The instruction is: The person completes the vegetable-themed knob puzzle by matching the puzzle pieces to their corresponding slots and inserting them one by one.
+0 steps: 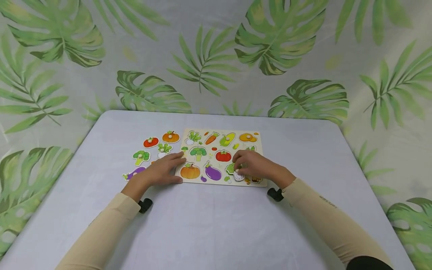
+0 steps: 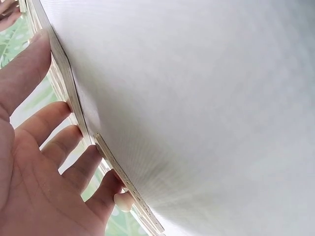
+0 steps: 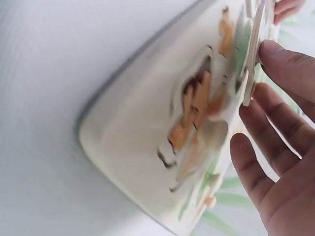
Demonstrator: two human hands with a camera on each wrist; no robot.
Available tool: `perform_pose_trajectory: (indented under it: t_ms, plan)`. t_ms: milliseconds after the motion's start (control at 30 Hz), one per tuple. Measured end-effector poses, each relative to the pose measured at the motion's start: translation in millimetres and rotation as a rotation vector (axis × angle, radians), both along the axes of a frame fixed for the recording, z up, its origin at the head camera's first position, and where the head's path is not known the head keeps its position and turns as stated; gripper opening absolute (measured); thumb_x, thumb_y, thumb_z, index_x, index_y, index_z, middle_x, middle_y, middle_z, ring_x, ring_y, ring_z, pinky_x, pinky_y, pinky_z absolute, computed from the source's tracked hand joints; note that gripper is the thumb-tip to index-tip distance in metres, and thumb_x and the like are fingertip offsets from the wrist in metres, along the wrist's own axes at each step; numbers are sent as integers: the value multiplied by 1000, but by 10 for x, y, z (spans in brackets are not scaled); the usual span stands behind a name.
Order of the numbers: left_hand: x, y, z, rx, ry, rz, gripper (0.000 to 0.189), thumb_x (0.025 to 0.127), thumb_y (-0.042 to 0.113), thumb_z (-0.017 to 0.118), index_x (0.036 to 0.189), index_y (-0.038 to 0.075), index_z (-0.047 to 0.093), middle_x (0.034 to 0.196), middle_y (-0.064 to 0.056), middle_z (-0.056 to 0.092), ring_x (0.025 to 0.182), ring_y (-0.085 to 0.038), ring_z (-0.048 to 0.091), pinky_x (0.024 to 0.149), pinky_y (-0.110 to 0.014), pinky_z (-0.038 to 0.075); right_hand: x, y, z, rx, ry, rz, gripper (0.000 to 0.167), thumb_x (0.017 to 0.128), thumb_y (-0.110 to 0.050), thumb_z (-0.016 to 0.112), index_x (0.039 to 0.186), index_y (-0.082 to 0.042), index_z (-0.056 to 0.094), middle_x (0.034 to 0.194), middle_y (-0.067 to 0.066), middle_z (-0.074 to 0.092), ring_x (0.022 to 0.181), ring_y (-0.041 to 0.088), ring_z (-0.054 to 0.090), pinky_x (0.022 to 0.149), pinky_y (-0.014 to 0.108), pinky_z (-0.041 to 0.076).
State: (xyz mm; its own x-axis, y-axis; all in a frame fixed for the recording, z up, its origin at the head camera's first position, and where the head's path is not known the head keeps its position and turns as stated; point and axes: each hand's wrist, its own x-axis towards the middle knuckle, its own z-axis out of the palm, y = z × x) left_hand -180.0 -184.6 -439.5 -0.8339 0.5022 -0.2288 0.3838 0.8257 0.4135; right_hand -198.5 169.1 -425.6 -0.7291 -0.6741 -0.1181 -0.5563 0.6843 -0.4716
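Note:
A wooden vegetable puzzle board lies flat on the table. My right hand is over its lower right part and pinches a green-and-white leafy vegetable puzzle piece. In the right wrist view this piece is seen edge-on, tilted, between thumb and fingertips; its printed face is hidden there. At the board's left edge rests my left hand, fingers extended. In the left wrist view, its thumb and fingertips touch the board's side, and the little finger is beside a loose piece.
Left of the board lie loose knobbed pieces: a tomato, a pumpkin, a radish, a broccoli and an eggplant partly behind the left hand. A leaf-print cloth hangs behind the white table.

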Motion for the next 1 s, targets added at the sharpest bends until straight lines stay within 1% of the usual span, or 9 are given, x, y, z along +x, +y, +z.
perform_pose_trajectory:
  t_ms: [100,200,467,1000]
  plan:
    - [0,5,-1,1,0,-1,74,87,33,75,150,12,44,164,-11,28,152,-37,25,121,-57,28,-7,-11,-49,12,-1,-5,12,88,-14,75,99,-13,78,124,4,64,124,26,56,111,45,46]
    - [1,10,0,-1,1,-5,74,87,34,75,150,12,43,164,-11,28,151,-38,26,121,-57,28,-11,-18,-79,11,16,2,12,87,-14,75,98,-13,78,123,4,65,124,26,56,111,46,45]
    - [-6,18,38,-7,6,-7,74,87,33,75,151,12,43,165,-11,27,152,-37,25,122,-56,28,-3,-22,-83,0,29,-8,11,87,-14,75,98,-12,79,120,2,66,119,25,56,109,45,46]
    - [2,12,16,-15,-10,5,74,87,33,75,151,13,43,165,-11,28,152,-38,25,121,-57,28,-14,-29,-127,-14,14,-27,10,87,-16,76,96,-16,78,120,0,66,119,24,55,109,46,46]
